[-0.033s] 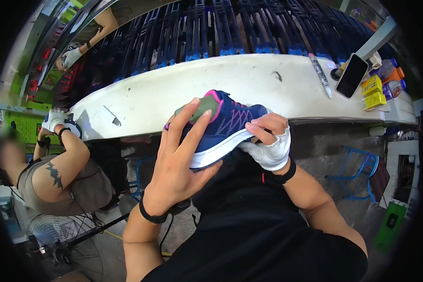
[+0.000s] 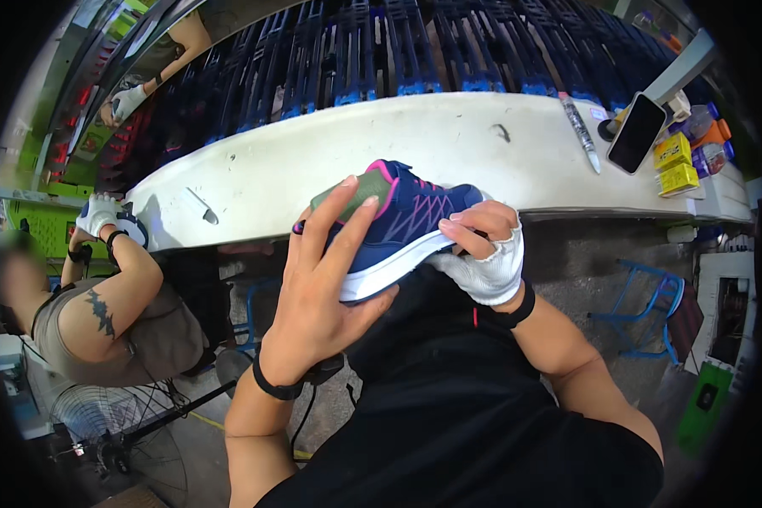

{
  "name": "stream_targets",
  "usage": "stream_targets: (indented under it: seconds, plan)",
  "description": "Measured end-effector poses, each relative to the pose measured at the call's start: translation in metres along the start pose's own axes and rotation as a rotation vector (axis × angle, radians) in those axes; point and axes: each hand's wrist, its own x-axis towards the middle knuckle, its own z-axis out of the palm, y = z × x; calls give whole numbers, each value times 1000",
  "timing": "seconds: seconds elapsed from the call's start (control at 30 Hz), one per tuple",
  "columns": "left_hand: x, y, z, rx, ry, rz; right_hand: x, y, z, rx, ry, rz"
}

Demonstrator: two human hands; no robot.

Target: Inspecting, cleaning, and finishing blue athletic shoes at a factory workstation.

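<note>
A navy sneaker [image 2: 415, 209] with a white sole, pink collar edge and purple side lines is held above the near edge of the white bench [image 2: 330, 135]. My bare left hand [image 2: 322, 271] grips its heel end, thumb under the sole and two fingers over the collar. An olive-green piece [image 2: 368, 193] fills the shoe's opening beneath those fingertips. Around the toe end, my right hand [image 2: 487, 254] has its fingers closed; it wears a white glove that leaves the fingertips bare. The tip of the toe is partly hidden by that hand.
Dark rollers [image 2: 381, 51] run behind the bench. At the bench's right lie a marker pen [image 2: 580, 131], a phone [image 2: 637, 133] on a stand and yellow boxes [image 2: 674, 162]. A small white blade-like piece [image 2: 198, 206] lies left. A co-worker [image 2: 102, 313] sits left, near a fan [image 2: 102, 415].
</note>
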Motion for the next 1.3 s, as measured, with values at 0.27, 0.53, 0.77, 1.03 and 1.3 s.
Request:
stream_targets:
  seconds: [0.27,0.53,0.77,1.03,1.3]
  plan:
    - [-10,-23,9,-60,86,-92,23,-18,-6,-31,-206,53]
    - [-10,-13,11,-39,119,-125,40,-6,-14,125,-352,31]
    - [-7,-6,13,50,125,-119,56,14,-23,-24,-434,-62]
    - [1,9,12,98,151,-168,48,28,-20,-63,-339,-221]
    - [-5,3,9,218,80,67,60,31,-24,101,-409,82]
